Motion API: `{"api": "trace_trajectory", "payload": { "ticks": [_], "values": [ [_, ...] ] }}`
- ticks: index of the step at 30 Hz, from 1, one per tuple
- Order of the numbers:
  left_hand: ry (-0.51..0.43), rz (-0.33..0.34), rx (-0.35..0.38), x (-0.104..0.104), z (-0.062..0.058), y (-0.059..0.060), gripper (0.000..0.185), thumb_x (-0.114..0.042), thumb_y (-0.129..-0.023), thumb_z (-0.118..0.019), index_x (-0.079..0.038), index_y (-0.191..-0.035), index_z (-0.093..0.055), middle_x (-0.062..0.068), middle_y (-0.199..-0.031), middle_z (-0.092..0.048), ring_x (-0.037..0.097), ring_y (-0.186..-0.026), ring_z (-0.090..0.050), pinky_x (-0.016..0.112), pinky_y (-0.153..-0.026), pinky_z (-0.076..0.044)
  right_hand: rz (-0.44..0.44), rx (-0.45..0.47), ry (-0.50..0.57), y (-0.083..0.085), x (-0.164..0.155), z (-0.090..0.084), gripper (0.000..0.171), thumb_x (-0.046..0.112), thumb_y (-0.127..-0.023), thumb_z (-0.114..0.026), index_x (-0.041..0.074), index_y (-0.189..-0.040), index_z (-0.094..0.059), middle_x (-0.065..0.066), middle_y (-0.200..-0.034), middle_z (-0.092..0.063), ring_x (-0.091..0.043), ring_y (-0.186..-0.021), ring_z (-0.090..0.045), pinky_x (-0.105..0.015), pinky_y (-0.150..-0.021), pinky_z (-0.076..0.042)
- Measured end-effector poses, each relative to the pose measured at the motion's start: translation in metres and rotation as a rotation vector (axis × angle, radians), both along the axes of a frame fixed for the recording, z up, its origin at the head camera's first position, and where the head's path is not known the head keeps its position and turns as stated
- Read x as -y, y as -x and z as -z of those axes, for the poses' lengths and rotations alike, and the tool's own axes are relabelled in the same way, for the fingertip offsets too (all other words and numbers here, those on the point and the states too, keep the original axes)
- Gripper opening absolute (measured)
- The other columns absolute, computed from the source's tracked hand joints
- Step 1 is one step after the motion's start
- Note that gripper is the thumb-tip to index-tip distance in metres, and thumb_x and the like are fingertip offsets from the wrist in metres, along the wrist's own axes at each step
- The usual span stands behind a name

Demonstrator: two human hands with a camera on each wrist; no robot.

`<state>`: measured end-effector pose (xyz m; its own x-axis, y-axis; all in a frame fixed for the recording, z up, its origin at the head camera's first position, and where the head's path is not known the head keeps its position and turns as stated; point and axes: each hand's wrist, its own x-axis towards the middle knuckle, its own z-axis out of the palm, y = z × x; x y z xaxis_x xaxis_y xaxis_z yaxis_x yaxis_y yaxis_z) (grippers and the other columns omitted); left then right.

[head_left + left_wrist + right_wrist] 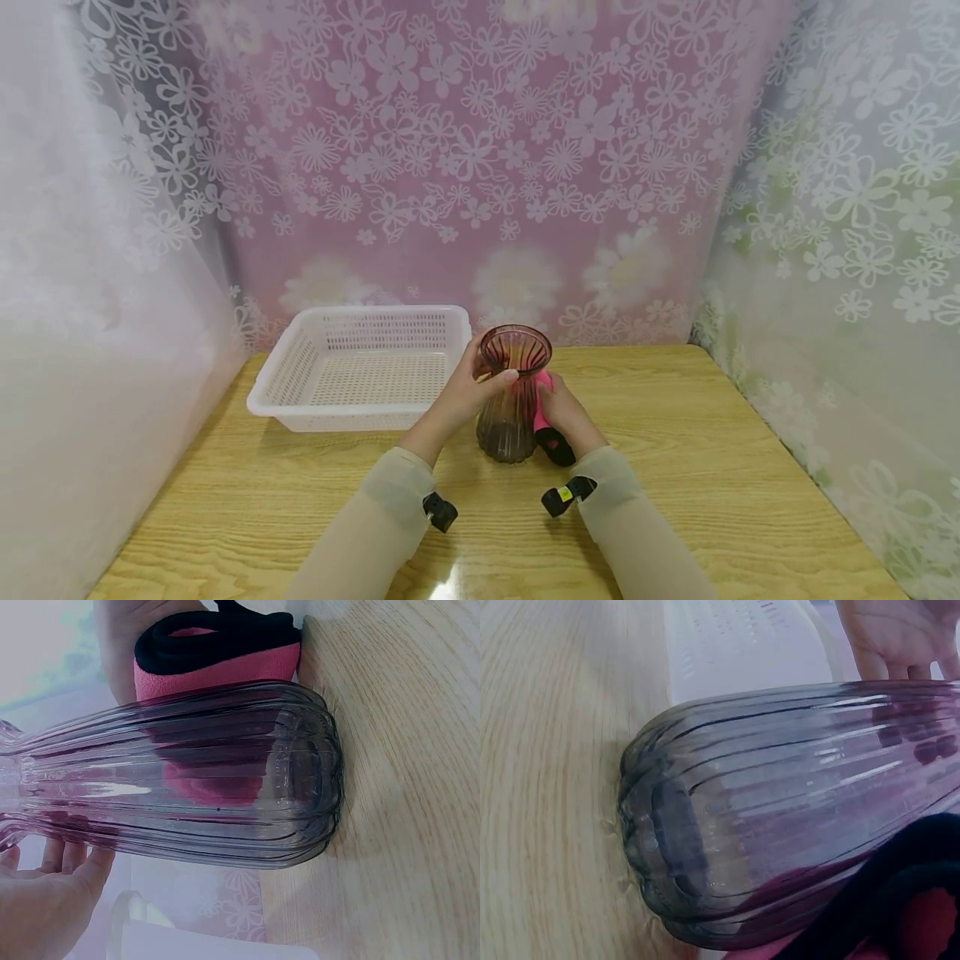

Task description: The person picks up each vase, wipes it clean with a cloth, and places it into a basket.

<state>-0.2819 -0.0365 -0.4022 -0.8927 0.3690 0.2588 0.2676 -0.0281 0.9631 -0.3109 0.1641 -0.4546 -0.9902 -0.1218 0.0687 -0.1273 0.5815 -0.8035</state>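
Note:
A ribbed, purple-tinted glass vase (513, 408) (187, 772) (780, 810) stands upright on the wooden table (675, 467). My left hand (467, 392) (45, 900) (892, 637) grips its narrow neck just under the flared rim, thumb across the front. My right hand (567, 414) (124, 630) holds a pink cloth with black edging (542, 398) (217, 671) (900, 892) pressed against the vase's right side. The cloth shows through the glass in the left wrist view.
A white perforated plastic basket (330, 412) (742, 645) sits left of the vase, behind my left hand. Floral curtains close in the table at the back and on both sides. Bare tabletop lies to the right and in front.

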Motion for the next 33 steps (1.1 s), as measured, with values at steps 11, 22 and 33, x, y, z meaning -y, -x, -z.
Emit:
{"api": "trace_trajectory", "payload": {
  "ticks": [11,22,33],
  "values": [
    [0.016,0.015,0.015,0.001,-0.005,-0.003,0.086,-0.023,-0.096,-0.068,-0.020,-0.162,-0.012,0.021,-0.152,-0.041,0.037,-0.140,-0.038,0.053,-0.114,-0.032,0.036,0.149,-0.041,-0.005,-0.008,-0.004,0.050,0.020,-0.108,-0.035,-0.009,-0.148,-0.031,-0.032,-0.143,-0.043,-0.041,-0.125,-0.046,-0.057,-0.110,-0.033],
    [0.019,0.026,0.027,0.004,-0.032,-0.026,0.084,-0.019,-0.097,-0.066,-0.011,-0.161,-0.013,0.025,-0.151,-0.040,0.041,-0.139,-0.038,0.053,-0.113,-0.034,0.082,0.125,-0.124,-0.001,-0.021,-0.001,0.052,0.018,-0.104,-0.038,-0.010,-0.148,-0.032,-0.033,-0.147,-0.040,-0.046,-0.133,-0.043,-0.057,-0.111,-0.032],
    [0.011,-0.009,0.027,-0.001,-0.003,-0.002,0.084,-0.016,-0.096,-0.068,-0.023,-0.161,-0.015,0.019,-0.152,-0.043,0.035,-0.139,-0.040,0.051,-0.114,-0.033,0.066,0.077,-0.204,-0.004,-0.035,-0.011,0.056,0.021,-0.106,-0.043,-0.006,-0.152,-0.029,-0.033,-0.152,-0.034,-0.048,-0.137,-0.037,-0.058,-0.112,-0.031]
  ]
}}
